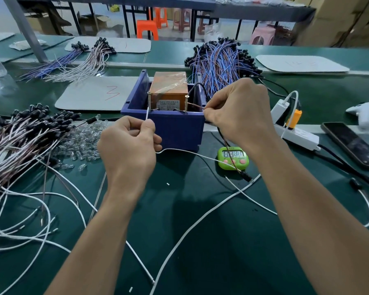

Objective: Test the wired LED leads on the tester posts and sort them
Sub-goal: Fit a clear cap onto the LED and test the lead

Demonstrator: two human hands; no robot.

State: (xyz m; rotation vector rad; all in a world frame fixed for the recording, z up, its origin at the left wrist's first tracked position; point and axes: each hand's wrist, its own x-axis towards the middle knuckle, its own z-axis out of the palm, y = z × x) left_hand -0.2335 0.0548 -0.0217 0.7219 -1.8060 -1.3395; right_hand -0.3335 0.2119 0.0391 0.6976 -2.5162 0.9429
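Green matting covers the bench (200, 231), and near its middle a blue bin (175, 128) holds the orange tester (168, 86), with two screw posts standing at the bin's near wall. The left hand (128, 150) has its grip closed on a white wire (147, 113), pinched between thumb and forefinger, with the wire's tip laid against the left post (149, 101). The right hand (241, 111) pinches a brown wire (196, 106) the same way, its bare end reaching the right post (187, 104). Both wires trail back under the hands to one black LED holder (246, 176), which lies on the bench just beside a green timer (232, 157).

Along the left edge lies a big pile of white and brown leads (19, 141), with a heap of clear LEDs (81, 141) between it and the bin. Behind the bin, toward the far edge, sits a pile of blue and brown leads (219, 60). Two smaller bundles (73, 60) lie near the far left corner, beyond a grey mat (98, 94) marked with a red 3. Toward the right edge are a white power strip (294, 133), a phone (354, 145) and a white controller (364, 113). Loose white wires (30, 231) sprawl across the near left corner.
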